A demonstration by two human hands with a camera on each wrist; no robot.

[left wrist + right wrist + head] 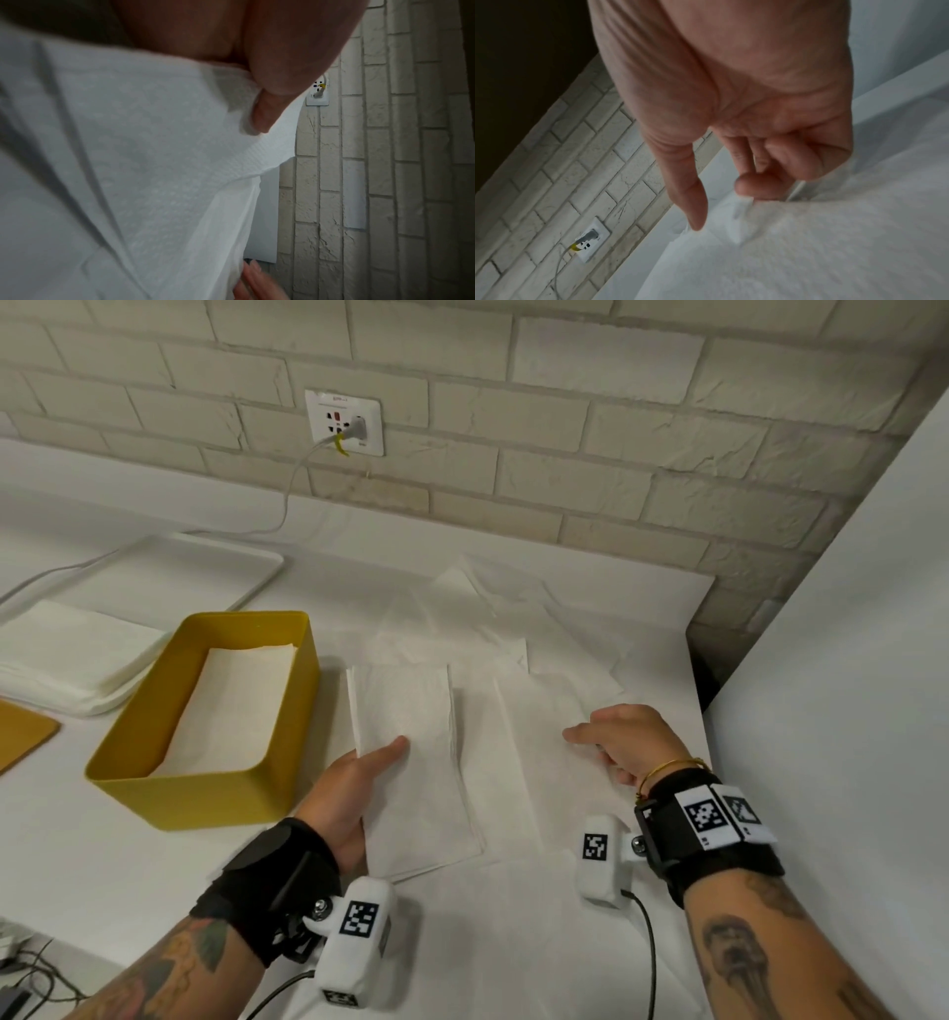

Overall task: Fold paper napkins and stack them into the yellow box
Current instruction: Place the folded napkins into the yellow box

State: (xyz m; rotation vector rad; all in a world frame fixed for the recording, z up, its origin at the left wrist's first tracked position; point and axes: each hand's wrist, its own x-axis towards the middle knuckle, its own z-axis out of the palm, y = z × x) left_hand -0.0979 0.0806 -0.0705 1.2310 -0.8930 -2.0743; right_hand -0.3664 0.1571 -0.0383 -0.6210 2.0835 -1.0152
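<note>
White table [154, 891], folded napkin [411, 762] pinched in left hand [354, 793], yellow box [205, 793] just left

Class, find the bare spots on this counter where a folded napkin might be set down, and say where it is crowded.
Bare counter lies nearer than the yellow box and left of the left hand. From the folded napkin rightward to the right hand, loose napkins cover the surface.

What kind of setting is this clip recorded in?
Probably an indoor work counter set up for recording, in a home or a lab. A white tabletop stands against a pale brick-pattern wall with a white wall socket, and a rectangular yellow plastic box stands beside loose white paper napkins.
</note>
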